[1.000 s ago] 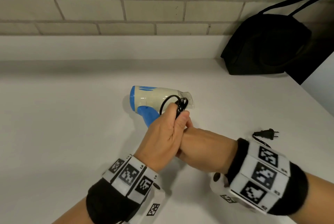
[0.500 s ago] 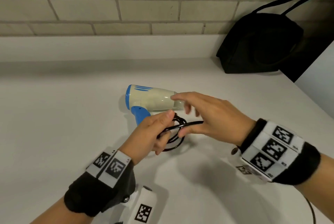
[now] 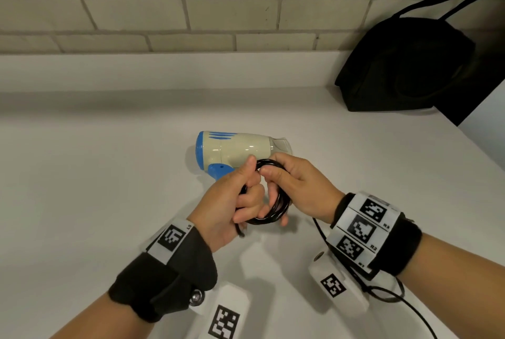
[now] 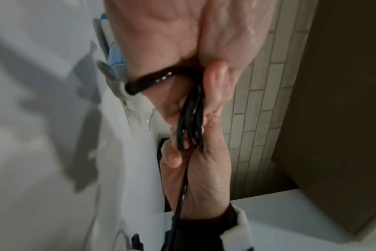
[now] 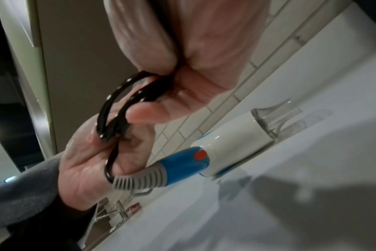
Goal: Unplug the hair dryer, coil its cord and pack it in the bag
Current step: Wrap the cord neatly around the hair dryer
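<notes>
Two hands share our glossy black cord coil (image 3: pixel 270 202): our left hand (image 3: pixel 232 204) grips one side, our right hand (image 3: pixel 297 188) pinches the other. Loosen either and we judge the loops spring apart. Our cream-and-blue plastic hair dryer (image 3: pixel 235 150) lies on the white surface (image 3: pixel 95 174), black fabric tote bag (image 3: pixel 410 65) against the pale brick wall (image 3: pixel 164 10)

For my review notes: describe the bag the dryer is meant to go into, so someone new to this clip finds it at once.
Start at the brick wall behind the white counter and follow it to the far right corner. The bag slumps there against the wall, well beyond the hair dryer and both hands. It is the only soft, all-black thing on the counter, with a long strap looping upward.
</notes>
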